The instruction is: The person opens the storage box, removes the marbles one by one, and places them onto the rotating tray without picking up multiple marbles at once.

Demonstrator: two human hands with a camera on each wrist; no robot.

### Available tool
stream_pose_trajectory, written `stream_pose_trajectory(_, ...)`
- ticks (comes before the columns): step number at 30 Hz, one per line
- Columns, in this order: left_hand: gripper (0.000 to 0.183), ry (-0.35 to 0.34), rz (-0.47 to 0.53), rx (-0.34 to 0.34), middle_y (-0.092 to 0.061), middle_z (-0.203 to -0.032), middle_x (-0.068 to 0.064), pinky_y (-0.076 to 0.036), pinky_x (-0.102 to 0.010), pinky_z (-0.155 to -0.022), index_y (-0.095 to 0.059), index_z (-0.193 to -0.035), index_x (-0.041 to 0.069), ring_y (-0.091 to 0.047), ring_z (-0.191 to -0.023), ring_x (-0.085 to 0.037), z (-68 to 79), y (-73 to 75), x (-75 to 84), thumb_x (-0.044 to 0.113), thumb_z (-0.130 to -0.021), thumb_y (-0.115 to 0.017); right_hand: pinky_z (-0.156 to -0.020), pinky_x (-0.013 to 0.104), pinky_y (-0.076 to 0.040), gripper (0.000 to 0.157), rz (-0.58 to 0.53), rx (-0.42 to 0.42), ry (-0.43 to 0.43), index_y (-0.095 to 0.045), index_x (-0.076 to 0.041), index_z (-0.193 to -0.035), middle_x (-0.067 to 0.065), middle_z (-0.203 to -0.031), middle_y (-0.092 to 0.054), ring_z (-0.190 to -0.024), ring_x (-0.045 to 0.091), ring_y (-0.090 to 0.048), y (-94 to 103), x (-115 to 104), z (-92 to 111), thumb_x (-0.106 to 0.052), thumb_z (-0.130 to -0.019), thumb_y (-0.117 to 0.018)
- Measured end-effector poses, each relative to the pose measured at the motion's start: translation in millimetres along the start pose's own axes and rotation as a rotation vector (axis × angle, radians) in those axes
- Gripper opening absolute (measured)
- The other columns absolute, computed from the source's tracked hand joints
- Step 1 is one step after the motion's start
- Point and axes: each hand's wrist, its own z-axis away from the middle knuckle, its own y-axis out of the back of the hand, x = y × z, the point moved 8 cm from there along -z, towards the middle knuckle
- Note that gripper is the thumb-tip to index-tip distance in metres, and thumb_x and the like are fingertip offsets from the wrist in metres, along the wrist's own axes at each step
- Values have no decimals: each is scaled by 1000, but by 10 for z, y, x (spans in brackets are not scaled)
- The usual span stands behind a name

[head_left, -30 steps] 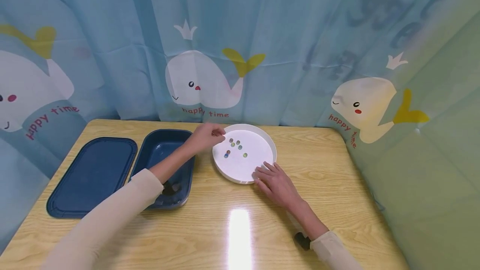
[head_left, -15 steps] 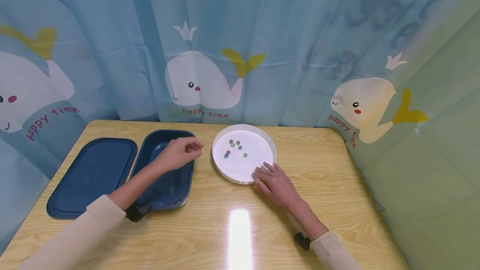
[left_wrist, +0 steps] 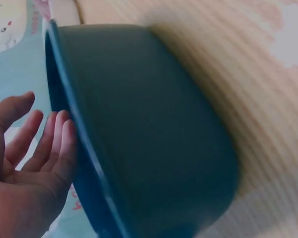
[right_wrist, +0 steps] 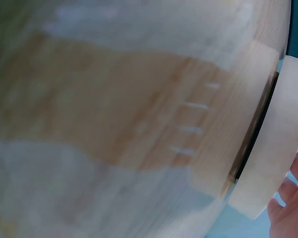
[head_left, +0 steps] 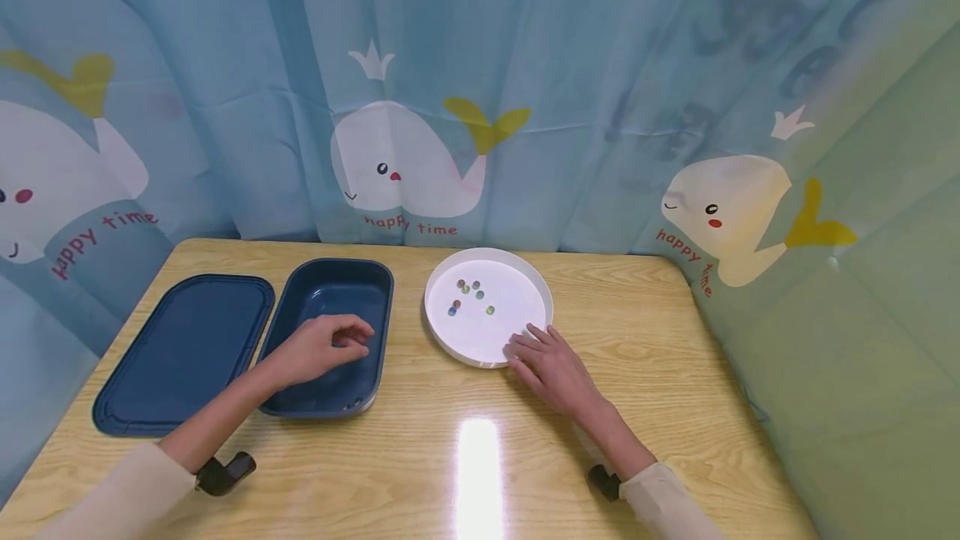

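My left hand (head_left: 318,348) hovers over the dark blue bin (head_left: 288,307). In the left wrist view, the fingers of my left hand (left_wrist: 30,178) are loosely bent with the thumb apart, and nothing lies between them. Beside them rises the bin's outer wall (left_wrist: 139,129). Several small glassy marbles (head_left: 491,310) lie scattered on the round white tray (head_left: 517,332). A few tiny shiny items (head_left: 352,404), perhaps marbles, sit in the bin's near corner. My right hand (head_left: 558,373) rests at the tray's near right rim, its fingers extended over the edge.
A flat dark blue lid (head_left: 183,357) lies left of the bin on the wooden table (head_left: 600,298). A blue curtain (head_left: 585,107) printed with whales hangs behind the table and along its sides. Glare (head_left: 480,473) shines off the table's front part.
My left hand has moved from the white tray's left rim leftward and nearer, to above the bin. The right hand, tray and visible marbles have stayed in place.
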Motion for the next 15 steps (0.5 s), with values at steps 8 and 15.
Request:
stream_pose_trajectory(8, 24, -16, 7, -139, -68, -103, -5, -54, -31, -74, -67, -113, -1, -66, -89, -20, 86, -183, -50, 7, -91, -71, -113, 52, -28, 30, 13, -10, -3, -71, -12, -124, 6, -131, -64, -134, 30, -48, -14, 4, -4, -27, -101, -60)
stream_pose_trajectory(15, 23, -4, 71, -255, -64, -101, -6, -53, -28, -72, -67, -112, -3, -65, -87, -18, 126, -289, -165, 2, -89, -70, -113, 52, -28, 29, 6, -6, -13, -72, -13, -123, 6, -130, -65, -133, 29, -49, -4, 0, -4, -27, -101, -61)
